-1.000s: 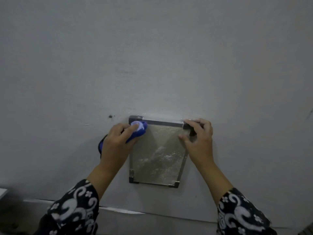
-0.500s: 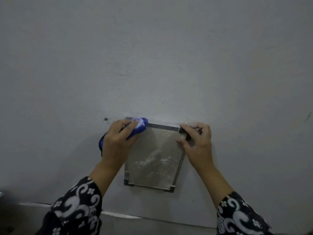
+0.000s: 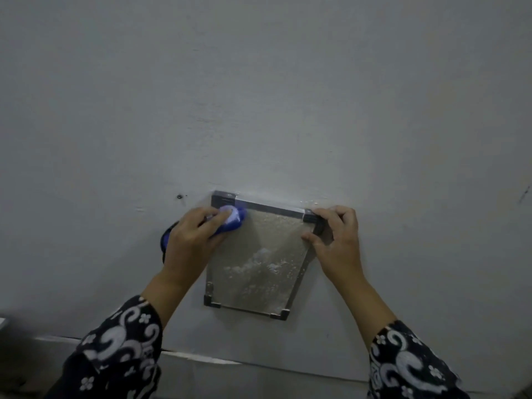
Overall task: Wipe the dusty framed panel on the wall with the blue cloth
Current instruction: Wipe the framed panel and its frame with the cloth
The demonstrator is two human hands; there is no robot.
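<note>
Head view, looking forward and down at a pale grey wall [image 3: 259, 96]. The framed panel [image 3: 259, 263] hangs flat on it just below the middle of the picture, a dark thin frame with small metal corner brackets around a dull, speckled surface. Whitish dust smears show near the panel's middle and toward its 6 o'clock half; more pale specks sit on the wall just above the frame's 1 o'clock corner.

The left hand [image 3: 193, 240] lies at the panel's 10 o'clock corner. Its fingers are curled round the blue cloth [image 3: 233, 218], which is bunched into a wad and pressed against the panel just under the top rail; a further fold of the cloth shows at the hand's 9 o'clock side, behind the palm. The cloth's tip looks pale where the light catches it.

The right hand [image 3: 339, 243] is at the panel's 2 o'clock corner. Its fingers are bent over the dark corner bracket and its thumb lies on the panel's face just inside the right rail, so it pinches that corner of the frame.

Both forearms come up from 7 and 5 o'clock, each in a dark sleeve [image 3: 121, 355] with a white swirl and flower print.

A small dark mark [image 3: 179, 196] sits on the wall at 10 o'clock from the panel, near but apart from the frame. A short dark scratch [image 3: 525, 194] shows far off at 3 o'clock. A pale ledge line [image 3: 201, 359] runs across the wall below the panel at 6 o'clock.
</note>
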